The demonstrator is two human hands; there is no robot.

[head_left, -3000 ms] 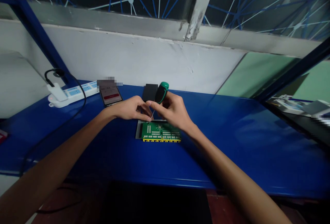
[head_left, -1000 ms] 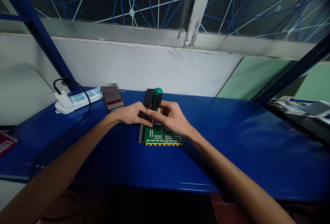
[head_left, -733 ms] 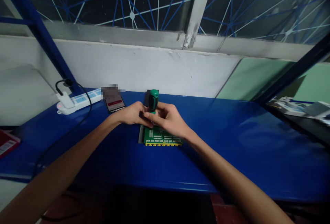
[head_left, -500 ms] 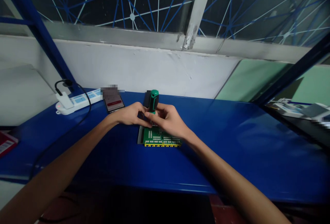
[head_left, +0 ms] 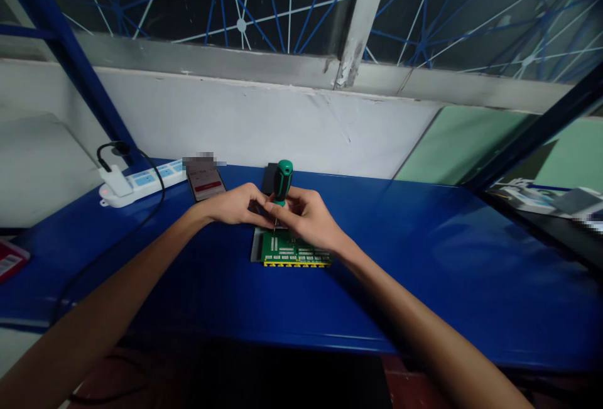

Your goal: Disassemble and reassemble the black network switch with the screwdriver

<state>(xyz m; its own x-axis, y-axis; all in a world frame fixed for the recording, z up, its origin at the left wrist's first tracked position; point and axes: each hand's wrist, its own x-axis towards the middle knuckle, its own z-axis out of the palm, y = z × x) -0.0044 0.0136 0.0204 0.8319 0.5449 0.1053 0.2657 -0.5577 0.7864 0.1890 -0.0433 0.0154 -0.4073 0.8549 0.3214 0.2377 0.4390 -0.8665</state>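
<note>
A screwdriver [head_left: 283,178] with a green and black handle stands nearly upright over a green circuit board [head_left: 287,250]. My right hand [head_left: 308,215] is closed around the lower end of its handle, thumb toward the left. From the other side my left hand [head_left: 238,205] reaches in with bent fingers, its fingertips close to the shaft and to my right fingers. What the left fingertips pinch, if anything, is hidden. The thin shaft points down at the board, whose front edge carries a row of yellow parts. My hands cover the board's rear portion.
On the blue table [head_left: 424,271], a phone [head_left: 206,186] lies left of my hands, beside a white power strip [head_left: 141,183] with a plugged-in adapter and black cable. A dark flat object [head_left: 270,178] lies behind the screwdriver. A red box [head_left: 12,259] sits far left.
The screwdriver handle has shifted slightly right and up in view, and more of its shaft shows. My left hand has moved up a little. The board stays in place.
</note>
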